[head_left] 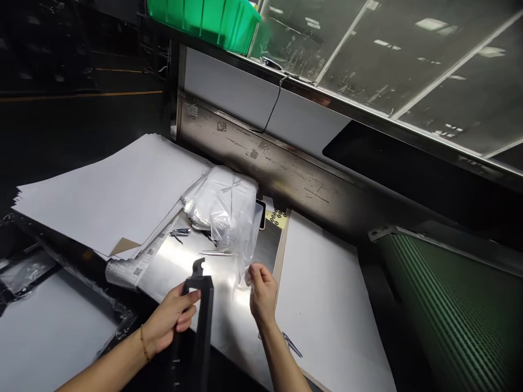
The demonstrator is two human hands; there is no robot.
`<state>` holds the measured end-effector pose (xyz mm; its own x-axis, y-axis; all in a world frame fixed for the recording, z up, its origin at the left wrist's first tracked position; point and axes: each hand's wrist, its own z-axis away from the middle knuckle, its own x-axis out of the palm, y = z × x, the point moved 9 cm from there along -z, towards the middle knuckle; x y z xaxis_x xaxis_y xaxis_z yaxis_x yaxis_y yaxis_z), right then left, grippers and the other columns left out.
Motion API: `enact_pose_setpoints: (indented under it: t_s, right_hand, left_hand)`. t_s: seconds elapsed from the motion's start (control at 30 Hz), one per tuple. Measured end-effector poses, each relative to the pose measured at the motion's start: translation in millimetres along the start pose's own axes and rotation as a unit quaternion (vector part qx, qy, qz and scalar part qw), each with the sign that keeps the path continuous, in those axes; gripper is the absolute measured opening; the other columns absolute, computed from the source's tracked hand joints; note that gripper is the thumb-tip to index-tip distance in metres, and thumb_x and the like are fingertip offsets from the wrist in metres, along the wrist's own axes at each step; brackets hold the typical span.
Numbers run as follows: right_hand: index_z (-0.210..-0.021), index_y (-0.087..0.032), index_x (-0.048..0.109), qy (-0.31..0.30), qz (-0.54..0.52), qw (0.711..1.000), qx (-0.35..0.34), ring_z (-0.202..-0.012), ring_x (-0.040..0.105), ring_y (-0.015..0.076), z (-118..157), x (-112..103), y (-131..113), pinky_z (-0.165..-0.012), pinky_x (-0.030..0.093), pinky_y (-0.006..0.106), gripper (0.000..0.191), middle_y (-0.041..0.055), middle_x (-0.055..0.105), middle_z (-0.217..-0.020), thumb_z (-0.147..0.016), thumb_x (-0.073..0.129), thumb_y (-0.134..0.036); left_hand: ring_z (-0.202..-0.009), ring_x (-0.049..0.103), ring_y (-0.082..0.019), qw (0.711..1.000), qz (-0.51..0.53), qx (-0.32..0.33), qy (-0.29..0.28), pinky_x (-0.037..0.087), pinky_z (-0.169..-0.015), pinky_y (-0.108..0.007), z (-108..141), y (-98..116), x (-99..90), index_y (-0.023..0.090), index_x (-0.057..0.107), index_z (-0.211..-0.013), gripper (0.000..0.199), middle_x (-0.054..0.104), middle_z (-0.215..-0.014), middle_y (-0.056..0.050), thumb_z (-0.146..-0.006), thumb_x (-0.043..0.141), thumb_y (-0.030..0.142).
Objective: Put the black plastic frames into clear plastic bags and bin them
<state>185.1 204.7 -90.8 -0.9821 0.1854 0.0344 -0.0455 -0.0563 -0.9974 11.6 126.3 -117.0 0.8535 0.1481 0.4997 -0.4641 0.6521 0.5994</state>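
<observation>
My left hand (175, 316) is closed around a long black plastic part (204, 310) with a hooked top end, held upright at the near edge of the metal worktop (163, 272). To its right, my right hand (262, 291) pinches the corner of a clear plastic bag (241, 234). That bag stretches from a stack of clear bags (220, 196) lying farther back. The lower end of the black part runs out of the frame at the bottom.
White sheets (110, 190) lie stacked at left, and another white board (322, 288) lies at right with tweezers (292, 344) on it. Nail clippers (180, 232) rest on the metal. A green bin (204, 22) stands on the ledge; a green ribbed surface (449, 305) is at right.
</observation>
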Motion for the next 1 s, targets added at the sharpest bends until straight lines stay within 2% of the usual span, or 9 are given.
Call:
enact_pose_setpoints:
  t_s: [0.13,0.23,0.37,0.47,0.57,0.7,0.8,0.9,1.0]
  right_hand:
    - [-0.056,-0.016,0.053,-0.096,-0.054,0.991,0.077,-0.051,0.039,0.0102,54,17,2,-0.053,0.032,0.025,0.027,-0.0029,0.044,-0.051,-0.072,0.057,-0.037]
    - [-0.056,-0.016,0.054,-0.098,-0.114,0.981,0.126,-0.054,0.043,0.0113,77,12,5,-0.054,0.035,0.025,0.023,-0.0011,0.049,-0.055,-0.067,0.063,-0.034]
    - [-0.057,-0.02,0.043,0.013,-0.229,0.96,0.16,-0.052,0.037,0.0094,82,-25,9,-0.053,0.036,0.025,0.032,-0.004,0.036,-0.056,-0.066,0.056,-0.048]
    - [-0.057,-0.02,0.038,0.035,-0.264,0.946,0.186,-0.046,0.025,0.0065,89,-38,13,-0.045,0.03,0.02,0.038,-0.0067,0.023,-0.054,-0.061,0.061,-0.05]
    - [-0.058,-0.018,0.038,0.036,-0.243,0.947,0.207,-0.042,0.018,0.0036,98,-38,17,-0.04,0.02,0.018,0.035,-0.0086,0.023,-0.051,-0.059,0.067,-0.039]
    - [-0.057,-0.018,0.042,0.058,-0.167,0.965,0.194,-0.039,0.016,0.0036,99,-42,19,-0.037,0.014,0.018,0.032,-0.0096,0.023,-0.045,-0.067,0.058,-0.044]
    - [-0.063,-0.017,0.051,0.013,-0.086,0.981,0.175,-0.038,0.021,0.0041,98,-33,14,-0.037,0.016,0.019,0.029,-0.0086,0.029,-0.042,-0.07,0.054,-0.045]
    - [-0.064,-0.015,0.057,-0.087,0.017,0.985,0.148,-0.038,0.031,0.0057,106,-7,1,-0.039,0.022,0.021,0.03,-0.0041,0.043,-0.045,-0.073,0.051,-0.042]
    - [-0.055,-0.016,0.058,-0.21,0.111,0.967,0.093,-0.045,0.039,0.0081,124,21,-23,-0.046,0.028,0.023,0.031,-0.0021,0.049,-0.048,-0.077,0.049,-0.035]
  left_hand:
    - [-0.035,0.021,0.003,0.997,-0.053,0.006,-0.056,0.012,-0.033,-0.016,-4,-6,30.5,0.016,0.05,-0.084,0.024,0.05,-0.074,0.003,-0.069,0.062,0.029]
    - [-0.034,0.021,0.001,0.993,-0.103,0.006,-0.062,0.014,-0.032,-0.016,-2,-14,38.3,0.014,0.051,-0.079,0.017,0.048,-0.061,0.005,-0.068,0.061,0.022]
    - [-0.033,0.025,0.002,0.985,-0.171,0.02,-0.018,0.018,-0.032,-0.017,1,-20,21.7,0.013,0.052,-0.08,0.016,0.057,-0.077,-0.002,-0.072,0.056,0.026]
    - [-0.034,0.025,0.001,0.98,-0.198,0.033,0.007,0.019,-0.034,-0.017,4,-19,3.4,0.014,0.05,-0.08,0.015,0.056,-0.077,-0.001,-0.073,0.053,0.027]
    - [-0.038,0.026,-0.003,0.978,-0.204,0.023,-0.023,0.019,-0.036,-0.018,16,-16,-5.5,0.015,0.05,-0.08,0.014,0.043,-0.053,0.005,-0.072,0.053,0.027]
    - [-0.046,0.032,-0.01,0.973,-0.213,-0.035,-0.081,0.027,-0.04,-0.02,44,-14,-8.1,0.014,0.04,-0.118,0.045,0.037,-0.045,0.005,-0.079,0.041,0.034]
    - [-0.042,0.034,-0.007,0.957,-0.265,-0.059,-0.103,0.027,-0.038,-0.018,58,-19,-4.1,0.018,0.011,-0.133,0.064,0.055,-0.057,0.0,-0.08,0.043,0.032]
    - [-0.039,0.039,-0.005,0.943,-0.292,-0.057,-0.148,0.028,-0.037,-0.018,60,-30,9.5,0.019,-0.008,-0.132,0.076,0.064,-0.084,-0.012,-0.08,0.045,0.032]
    - [-0.036,0.041,-0.004,0.934,-0.311,-0.066,-0.165,0.028,-0.037,-0.017,57,-42,14.2,0.015,0.006,-0.13,0.069,0.064,-0.082,-0.012,-0.078,0.048,0.033]
